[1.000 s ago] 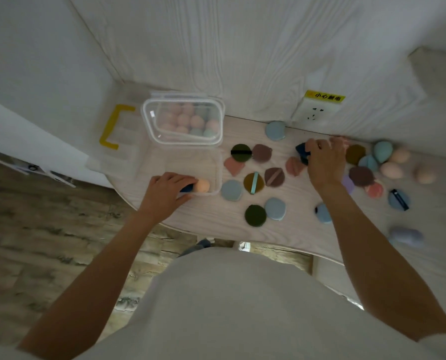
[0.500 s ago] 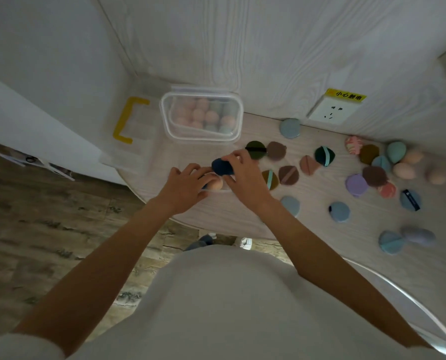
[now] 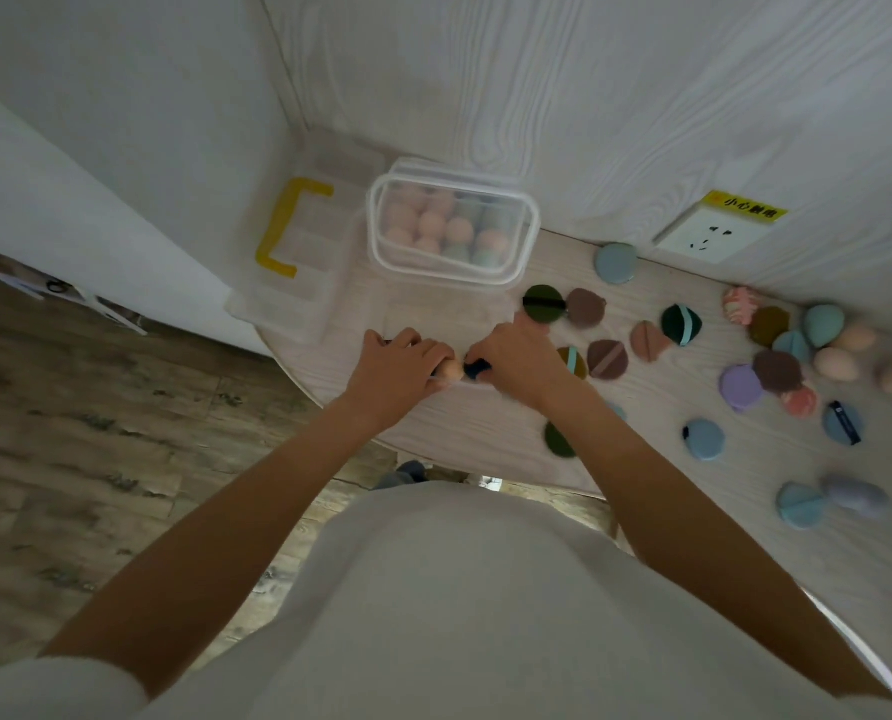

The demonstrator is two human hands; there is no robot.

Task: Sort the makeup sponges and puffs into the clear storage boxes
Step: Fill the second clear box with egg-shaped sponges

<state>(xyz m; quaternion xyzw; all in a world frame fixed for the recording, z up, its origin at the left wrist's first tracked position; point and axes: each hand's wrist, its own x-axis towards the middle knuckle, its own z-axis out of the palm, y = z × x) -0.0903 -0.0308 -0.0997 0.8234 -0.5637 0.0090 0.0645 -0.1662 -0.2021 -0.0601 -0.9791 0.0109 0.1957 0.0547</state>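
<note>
Both my hands meet at the near clear plastic box [image 3: 428, 324].
My left hand [image 3: 399, 368] holds a peach egg-shaped sponge [image 3: 451, 371]; my right hand [image 3: 519, 363] pinches a dark blue puff [image 3: 476, 368] on the pale wood-grain counter [image 3: 485, 428].

A pale wood-grain table [image 3: 464, 423] with a rounded edge sits in a corner of white wood-grain walls [image 3: 615, 96]. A white socket [image 3: 706, 236] under a yellow label [image 3: 743, 210] sits just above it. Below its edge lies worn plank floor [image 3: 95, 433]. Light is dim.
</note>
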